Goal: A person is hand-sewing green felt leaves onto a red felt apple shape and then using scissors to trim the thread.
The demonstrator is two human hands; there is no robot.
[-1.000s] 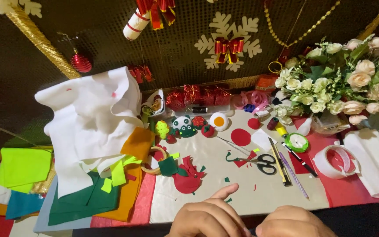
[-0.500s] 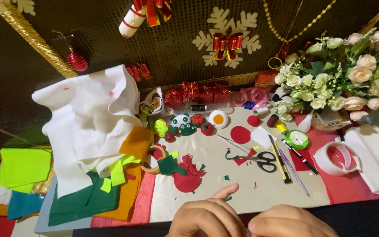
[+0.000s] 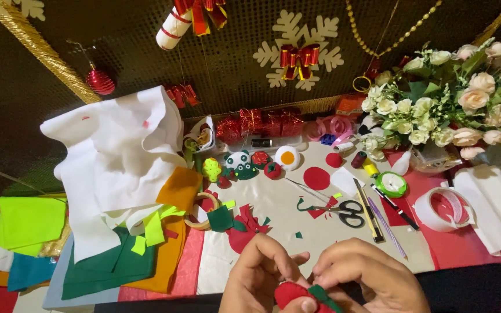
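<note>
Seen from the head camera, both hands meet low at the near edge of the surface (image 3: 297,203) — left hand (image 3: 262,275) and right hand (image 3: 366,278) with fingers pinching a small red felt piece (image 3: 290,291) with a green bit between them, steadying it — scissors (image 3: 346,211) lie beyond.

Craft table (image 3: 273,200) with scissors (image 3: 343,211), tape roll (image 3: 442,208), felt sheets (image 3: 111,255).

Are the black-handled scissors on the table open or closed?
Closed, as far as shows: the scissors lie flat on the table, both handle loops side by side, blades pointing left together.
</note>
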